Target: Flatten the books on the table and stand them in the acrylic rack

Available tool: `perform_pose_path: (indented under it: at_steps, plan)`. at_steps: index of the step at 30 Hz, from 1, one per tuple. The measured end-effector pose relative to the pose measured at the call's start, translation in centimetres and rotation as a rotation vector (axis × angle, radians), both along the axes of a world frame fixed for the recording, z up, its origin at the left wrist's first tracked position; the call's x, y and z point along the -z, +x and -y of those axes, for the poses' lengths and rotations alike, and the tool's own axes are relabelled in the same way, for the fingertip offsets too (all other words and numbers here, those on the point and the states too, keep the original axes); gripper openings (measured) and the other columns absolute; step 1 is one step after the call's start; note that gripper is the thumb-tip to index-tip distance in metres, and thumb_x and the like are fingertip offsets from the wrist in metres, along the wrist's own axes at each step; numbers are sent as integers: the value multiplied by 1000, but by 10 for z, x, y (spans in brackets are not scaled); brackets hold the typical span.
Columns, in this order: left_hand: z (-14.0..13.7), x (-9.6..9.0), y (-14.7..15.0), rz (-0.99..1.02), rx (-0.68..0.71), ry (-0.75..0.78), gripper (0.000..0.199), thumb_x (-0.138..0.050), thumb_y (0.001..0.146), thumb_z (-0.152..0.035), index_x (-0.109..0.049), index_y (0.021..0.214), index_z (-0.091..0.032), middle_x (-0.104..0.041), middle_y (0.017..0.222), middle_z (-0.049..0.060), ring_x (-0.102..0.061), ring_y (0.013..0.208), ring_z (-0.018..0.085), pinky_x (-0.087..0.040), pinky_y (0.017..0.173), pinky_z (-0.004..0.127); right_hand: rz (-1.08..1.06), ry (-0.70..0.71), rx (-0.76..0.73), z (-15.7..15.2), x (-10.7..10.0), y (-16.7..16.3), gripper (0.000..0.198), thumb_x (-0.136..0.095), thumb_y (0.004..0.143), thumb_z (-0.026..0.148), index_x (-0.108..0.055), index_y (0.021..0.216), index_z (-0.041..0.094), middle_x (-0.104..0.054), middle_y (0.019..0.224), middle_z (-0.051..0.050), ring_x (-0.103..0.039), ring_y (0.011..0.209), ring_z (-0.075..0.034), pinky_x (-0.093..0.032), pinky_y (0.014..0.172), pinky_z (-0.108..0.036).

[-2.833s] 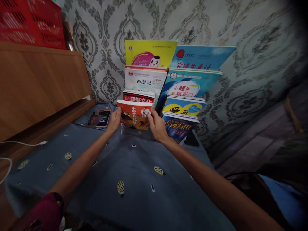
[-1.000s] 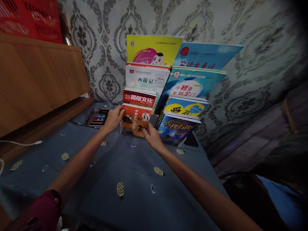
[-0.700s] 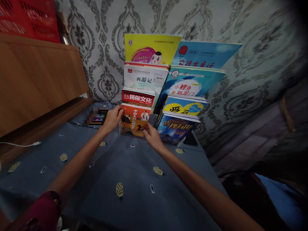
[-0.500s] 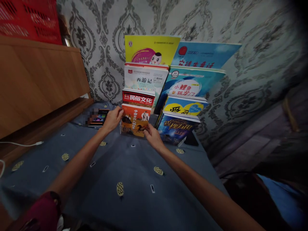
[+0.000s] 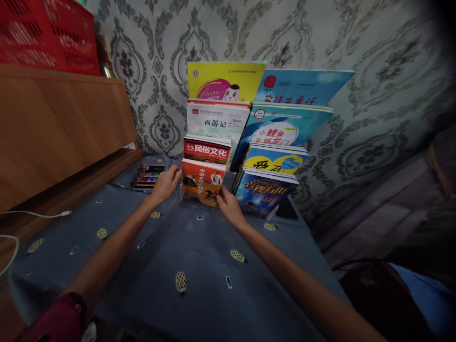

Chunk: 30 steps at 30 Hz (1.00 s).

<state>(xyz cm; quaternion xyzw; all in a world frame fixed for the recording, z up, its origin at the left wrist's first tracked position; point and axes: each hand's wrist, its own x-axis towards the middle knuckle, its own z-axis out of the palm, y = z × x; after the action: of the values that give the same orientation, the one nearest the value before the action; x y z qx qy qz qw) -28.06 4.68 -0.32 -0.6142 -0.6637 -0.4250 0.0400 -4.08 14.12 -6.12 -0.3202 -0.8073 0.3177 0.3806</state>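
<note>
An orange-brown book [image 5: 204, 183] with horses and a figure on its cover stands at the front of the left row. My right hand [image 5: 230, 205] grips its lower right edge, the thumb on the cover and the other fingers partly hidden. Just off its left edge is my left hand [image 5: 166, 184], fingers bent and slightly apart, holding nothing visible. Behind that book rise a red book [image 5: 206, 151], a pale book [image 5: 217, 122] and a yellow-green book [image 5: 226, 80]. To the right, a dark blue book [image 5: 263, 192] fronts a second row, with a blue-and-yellow book [image 5: 276, 157] behind it.
A phone-like screen [image 5: 148, 177] lies left of the books, and a dark flat object [image 5: 287, 209] lies to their right. A wooden cabinet [image 5: 64, 128] carrying a red basket [image 5: 50, 38] borders the left side. Patterned wallpaper [image 5: 160, 71] backs everything. A white cable [image 5: 42, 214] trails at left.
My left hand has drawn slightly away from the orange-brown book's left edge. My right hand stays at its lower right edge. The view has shifted a little.
</note>
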Motion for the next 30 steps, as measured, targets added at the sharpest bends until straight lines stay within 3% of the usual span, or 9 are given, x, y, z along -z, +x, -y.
perform_pose_path:
  at_steps: [12, 18, 22, 24, 27, 30]
  plan:
    - [9, 9, 3, -107, -18, -30, 25, -38, 101, -34, -59, 100, -20, -69, 81, 4, -68, 76, 21, -45, 69, 28, -22, 37, 18, 1, 0, 0, 44, -50, 88, 24, -60, 131, 20, -73, 118, -9, -67, 109, -28, -51, 98, -44]
    - [16, 30, -4, -290, -176, -244, 28, -34, 105, -31, -58, 112, -19, -71, 92, 5, -68, 89, 20, -48, 76, 28, -31, 70, 90, 16, 21, 7, 56, -50, 90, 35, -51, 143, 16, -61, 139, -15, -59, 127, -30, -46, 108, -50]
    - [23, 51, -27, -348, -307, -342, 24, -45, 100, -29, -60, 114, -17, -66, 120, 14, -59, 117, 26, -45, 99, 38, -54, 63, 82, 42, 45, 18, 63, -44, 96, 43, -40, 152, 16, -47, 153, -16, -52, 135, -30, -46, 110, -50]
    - [25, 60, -45, -360, -388, -407, 32, -52, 96, -30, -57, 122, -13, -58, 135, 20, -51, 130, 32, -40, 107, 47, -47, 68, 42, 54, 58, 24, 61, -43, 97, 45, -41, 152, 19, -47, 154, -14, -51, 137, -29, -45, 111, -51]
    - [24, 70, -74, -359, -489, -508, 56, -59, 93, -39, -48, 137, -7, -43, 149, 29, -37, 142, 42, -33, 111, 60, -21, 67, 7, 68, 76, 30, 58, -43, 97, 44, -45, 149, 19, -50, 151, -14, -49, 139, -29, -43, 113, -53]
    - [23, 77, -100, -369, -505, -598, 65, -57, 93, -48, -42, 144, -10, -43, 151, 28, -36, 143, 42, -32, 110, 63, 6, 60, -6, 75, 89, 34, 53, -43, 97, 42, -51, 145, 19, -53, 148, -14, -49, 138, -29, -43, 113, -54]
